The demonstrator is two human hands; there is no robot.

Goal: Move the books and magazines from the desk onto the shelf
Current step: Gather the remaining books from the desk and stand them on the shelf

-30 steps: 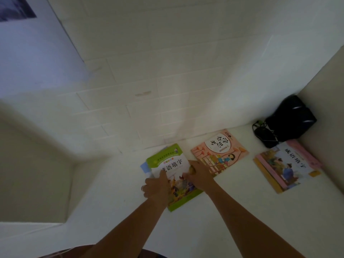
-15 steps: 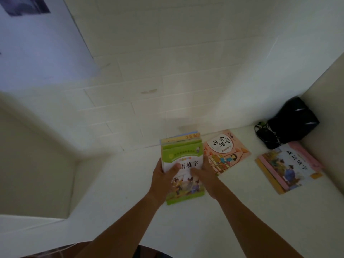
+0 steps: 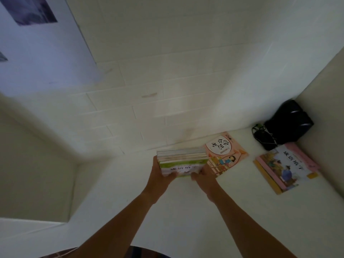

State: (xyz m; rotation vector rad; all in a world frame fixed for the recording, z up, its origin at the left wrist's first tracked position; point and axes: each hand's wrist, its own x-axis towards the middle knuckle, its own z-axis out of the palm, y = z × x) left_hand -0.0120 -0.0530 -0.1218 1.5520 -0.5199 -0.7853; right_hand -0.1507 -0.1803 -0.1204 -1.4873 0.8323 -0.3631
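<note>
Hands grip a green-covered stack of thin paperback books at frame centre: left hand and right hand clasp its sides, seemingly tilted above the white desk.

You see a green-covered stack of books, a pink book with a white circle, a pink-and-yellow pile with a painted figure, a black bag, and a white worktop.

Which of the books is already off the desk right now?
The green-covered stack, gripped by the left hand and right hand. The pink book and the far-right pile lie flat.
</note>
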